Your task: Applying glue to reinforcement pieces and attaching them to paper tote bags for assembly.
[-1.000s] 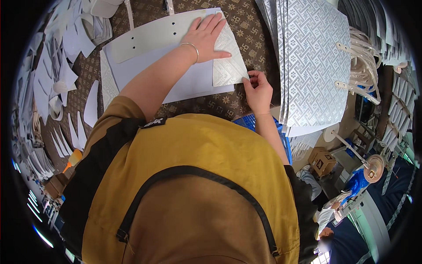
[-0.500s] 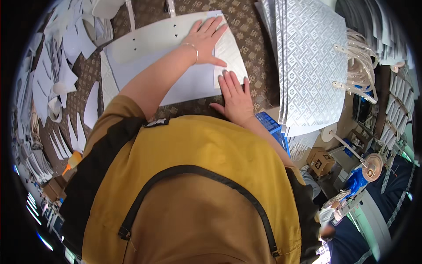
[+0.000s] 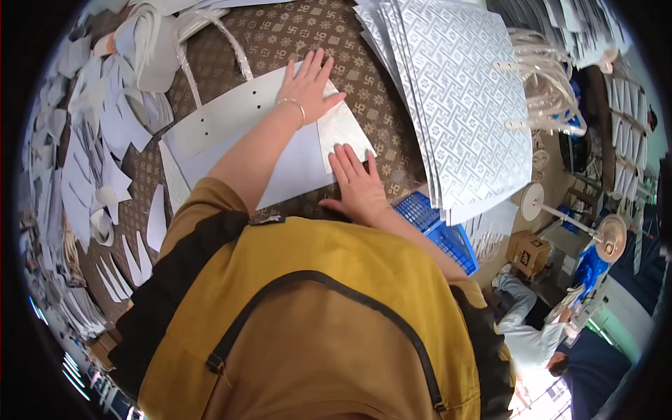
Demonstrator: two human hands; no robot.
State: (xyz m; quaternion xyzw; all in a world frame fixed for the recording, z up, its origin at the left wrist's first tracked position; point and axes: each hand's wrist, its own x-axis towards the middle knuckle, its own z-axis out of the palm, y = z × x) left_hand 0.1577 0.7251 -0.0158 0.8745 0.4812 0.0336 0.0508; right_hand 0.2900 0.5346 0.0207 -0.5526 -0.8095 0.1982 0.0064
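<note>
A flat white paper bag [image 3: 231,119] lies on the brown patterned table cover, its far border punched with several dark holes. A pale lilac-grey sheet [image 3: 280,164] covers much of it. Along its right side a white strip [image 3: 348,129] is folded inward. My left hand [image 3: 306,92] rests flat with fingers spread over the far right part of the bag, fingertips past its edge. Lower down, my right hand [image 3: 358,183] is laid open on the near end of the strip, thumb out to the left. Two clear-covered white handles [image 3: 239,56] reach out beyond the bag's far edge.
A stack of silver-patterned bags [image 3: 465,105] with looped handles [image 3: 546,84] stands at the right. Below it is a blue plastic basket [image 3: 448,241]. Cut white pieces [image 3: 91,154] crowd the left. A person in pale clothes [image 3: 528,336] is at the lower right.
The whole view has shifted, putting table and bag lower in the picture. My hands have moved apart along the strip: left toward the far edge, right toward the near end.
</note>
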